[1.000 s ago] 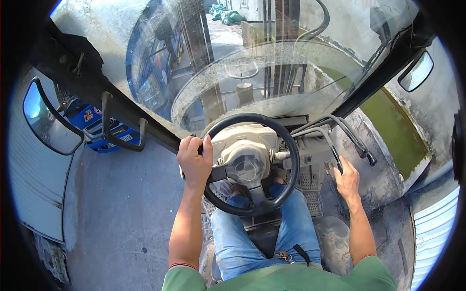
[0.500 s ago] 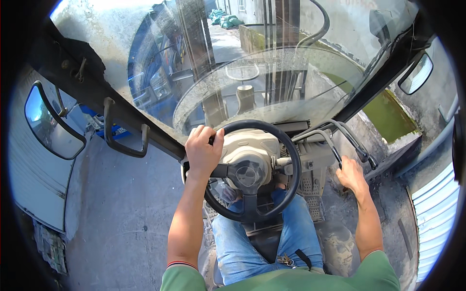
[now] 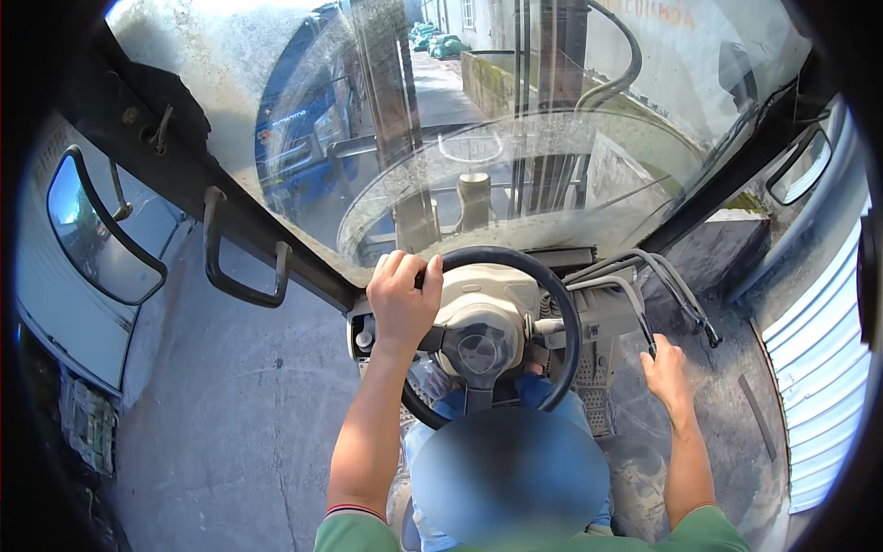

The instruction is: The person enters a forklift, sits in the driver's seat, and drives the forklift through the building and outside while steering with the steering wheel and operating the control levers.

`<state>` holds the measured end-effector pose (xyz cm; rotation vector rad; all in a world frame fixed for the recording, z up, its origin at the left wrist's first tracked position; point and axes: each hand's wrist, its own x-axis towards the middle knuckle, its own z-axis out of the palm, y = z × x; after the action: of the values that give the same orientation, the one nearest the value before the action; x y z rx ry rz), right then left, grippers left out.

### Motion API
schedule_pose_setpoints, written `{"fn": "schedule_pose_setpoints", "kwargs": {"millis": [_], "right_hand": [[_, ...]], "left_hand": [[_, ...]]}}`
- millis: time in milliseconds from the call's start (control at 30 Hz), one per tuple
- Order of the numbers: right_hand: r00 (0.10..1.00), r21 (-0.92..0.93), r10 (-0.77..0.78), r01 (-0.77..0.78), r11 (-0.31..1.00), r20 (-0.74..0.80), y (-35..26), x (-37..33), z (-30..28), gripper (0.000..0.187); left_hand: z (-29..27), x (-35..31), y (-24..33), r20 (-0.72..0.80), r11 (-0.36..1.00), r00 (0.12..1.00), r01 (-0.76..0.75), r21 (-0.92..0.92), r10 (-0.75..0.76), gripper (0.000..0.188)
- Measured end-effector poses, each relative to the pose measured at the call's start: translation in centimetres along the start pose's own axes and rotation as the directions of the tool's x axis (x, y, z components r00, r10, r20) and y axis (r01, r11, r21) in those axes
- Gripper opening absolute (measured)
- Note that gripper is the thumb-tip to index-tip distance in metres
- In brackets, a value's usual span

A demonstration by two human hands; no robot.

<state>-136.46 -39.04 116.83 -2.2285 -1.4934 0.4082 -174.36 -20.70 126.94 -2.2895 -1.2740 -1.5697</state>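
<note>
I sit at the controls of a forklift. My left hand (image 3: 402,302) is closed at the upper left of the black steering wheel (image 3: 572,345), with the thumb up; a dark knob shows partly under the fingers. To the right, my right hand (image 3: 666,373) grips the black end of a bent grey control lever (image 3: 636,299). Just beyond it stand more levers (image 3: 685,296), untouched. Between my arms is the pale steering column (image 3: 487,285). A blurred patch hides most of my lap.
Ahead, behind a dusty windscreen (image 3: 515,221), rises the mast (image 3: 391,101). A blue vehicle (image 3: 303,138) stands front left, and a low mossy wall (image 3: 492,83) front right. A mirror (image 3: 101,230) and a grab handle (image 3: 244,285) flank the left; corrugated metal (image 3: 819,377) lines the right.
Floor and walls have slid forward past the cab, as if the forklift rolled backward. The green pool at the right has mostly left the view. Both hands keep their holds.
</note>
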Motion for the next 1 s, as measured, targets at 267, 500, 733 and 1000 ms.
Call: {"fn": "schedule_pose_setpoints", "kwargs": {"millis": [267,500,733,1000], "right_hand": [[0.998,0.095,0.057,-0.057,0.994,-0.001,1.8,-0.9,3.2,0.033],[0.999,0.104,0.012,-0.007,0.995,-0.042,1.2,-2.4,4.7,0.031],[0.998,0.143,-0.053,0.058,0.988,-0.04,-1.3,-4.4,5.0,0.028],[0.997,0.104,-0.057,0.063,0.993,-0.056,-4.4,-10.1,6.1,0.033]], "left_hand": [[1.0,-0.3,-1.8,-0.009,1.0,1.0,-0.006,0.016,0.006,0.024],[-0.5,-1.3,-2.6,0.007,1.0,1.0,0.002,-0.002,-0.002,0.022],[-4.5,-2.7,-3.9,-0.03,0.999,0.999,0.028,0.026,-0.027,0.02],[-9.2,-4.9,-4.7,-0.078,1.0,0.997,0.009,0.008,-0.008,0.022]]}}
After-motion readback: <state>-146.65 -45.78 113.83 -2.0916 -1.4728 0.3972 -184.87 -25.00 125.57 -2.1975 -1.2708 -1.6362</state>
